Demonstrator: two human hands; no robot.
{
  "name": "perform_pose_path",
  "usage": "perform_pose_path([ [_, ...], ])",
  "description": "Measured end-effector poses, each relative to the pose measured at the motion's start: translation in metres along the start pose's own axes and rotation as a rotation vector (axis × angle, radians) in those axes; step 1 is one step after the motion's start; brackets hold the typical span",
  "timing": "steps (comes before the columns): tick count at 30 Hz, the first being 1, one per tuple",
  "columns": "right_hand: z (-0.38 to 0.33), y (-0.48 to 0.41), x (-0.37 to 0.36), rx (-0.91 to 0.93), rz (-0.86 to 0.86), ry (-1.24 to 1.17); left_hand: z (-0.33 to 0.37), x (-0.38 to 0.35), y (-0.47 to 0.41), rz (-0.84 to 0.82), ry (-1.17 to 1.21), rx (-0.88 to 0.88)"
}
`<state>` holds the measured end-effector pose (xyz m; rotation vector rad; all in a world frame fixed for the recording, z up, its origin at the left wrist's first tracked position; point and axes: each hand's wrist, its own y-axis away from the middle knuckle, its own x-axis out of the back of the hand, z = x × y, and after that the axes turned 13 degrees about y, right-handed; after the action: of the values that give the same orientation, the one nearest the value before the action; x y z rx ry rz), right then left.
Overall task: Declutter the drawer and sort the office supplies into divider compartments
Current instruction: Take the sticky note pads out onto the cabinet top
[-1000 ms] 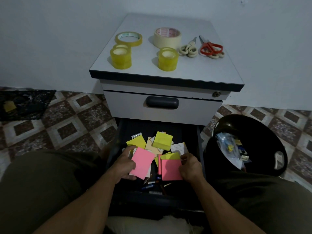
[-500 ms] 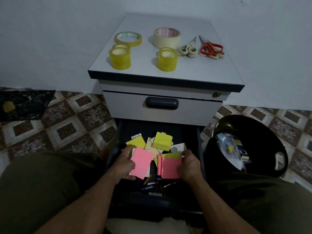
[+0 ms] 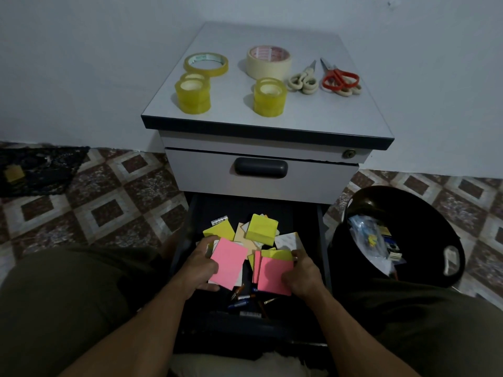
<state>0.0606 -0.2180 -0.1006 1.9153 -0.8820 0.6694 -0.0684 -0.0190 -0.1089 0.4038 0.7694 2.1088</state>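
From my head view, the open drawer (image 3: 307, 213) sits at the centre bottom of the frame, pulled out from under the grey cabinet (image 3: 261, 180). My left hand (image 3: 200, 266) is in the drawer at lower centre-left, its fingers (image 3: 211, 268) closed around the left edge of a pink sticky-note pad (image 3: 228, 263), thumb up along the pad's top corner. My right hand (image 3: 304, 277) is just to its right, fingers (image 3: 295, 255) gripping a second pink pad (image 3: 275, 276) with a yellow sheet (image 3: 276, 254) tucked behind its top edge. Above my hands, further back in the drawer, lie a thick yellow note block (image 3: 261, 229), a flat yellow pad (image 3: 220, 232) to its left, and pale paper slips under and beside them. Below the pink pads, toward the drawer front, small dark items that look like batteries or pens (image 3: 246, 299) are scattered; I cannot tell which. On the cabinet's tabletop (image 3: 326, 118) in the upper centre stand yellow tape rolls (image 3: 193, 96), a cream masking tape roll (image 3: 269, 61), cream-handled scissors (image 3: 304, 80) and red-handled scissors (image 3: 339, 78). A black bin (image 3: 435, 232) with wrappers inside stands at the right of the frame on the tiled floor (image 3: 89, 202).
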Motion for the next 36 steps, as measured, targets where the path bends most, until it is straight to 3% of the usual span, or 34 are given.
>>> perform_pose_path([
  [9,0.005,0.000,-0.006,0.082,0.050,0.114,0.001,-0.001,0.002,-0.009,-0.007,0.005],
  [13,0.006,0.004,-0.003,0.290,-0.058,0.388,0.001,0.000,0.002,-0.015,-0.006,0.006],
  [17,0.009,0.002,-0.009,0.315,-0.092,0.529,0.001,0.000,0.001,-0.016,-0.007,0.008],
  [31,0.009,0.000,0.007,0.277,-0.082,0.201,0.002,0.000,0.002,-0.014,0.003,-0.004],
  [36,-0.003,0.001,0.009,0.059,0.016,0.024,0.002,-0.001,0.002,-0.010,0.006,-0.004],
])
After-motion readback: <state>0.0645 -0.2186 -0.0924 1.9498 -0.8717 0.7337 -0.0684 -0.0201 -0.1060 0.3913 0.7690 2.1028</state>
